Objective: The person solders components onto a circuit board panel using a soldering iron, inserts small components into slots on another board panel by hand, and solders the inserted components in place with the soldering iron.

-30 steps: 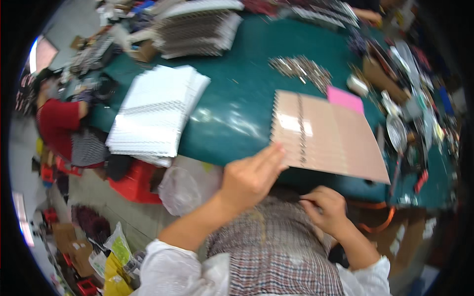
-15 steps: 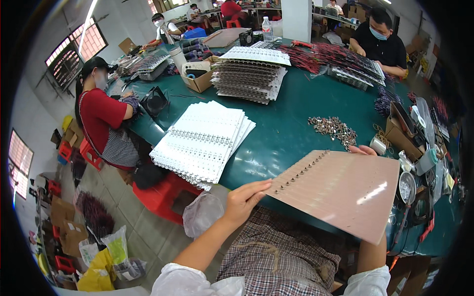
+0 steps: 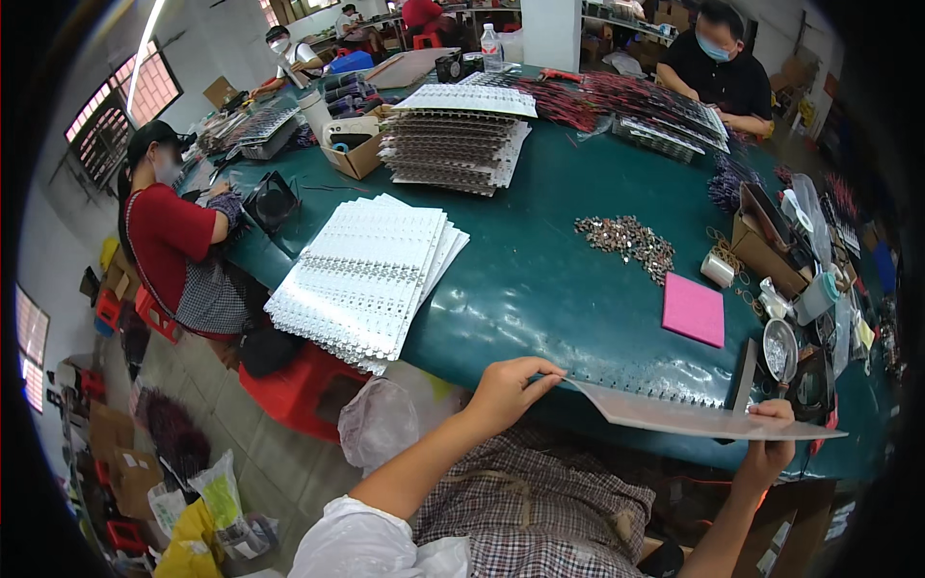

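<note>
Your left hand [image 3: 506, 390] and right hand [image 3: 771, 438] are gripping the perforated sheet [image 3: 694, 414] by its ends, lying flat, long axis running left-right.

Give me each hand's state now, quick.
Left hand: closed on the perforated board's left corner.
Right hand: gripping the same board's right edge.

I see the board [image 3: 694, 416], a thin pale sheet, nearly flat and edge-on to me, hanging just off the near edge of the green table. A row of small holes runs along its far edge. Its left corner and right end are pinched.
</note>
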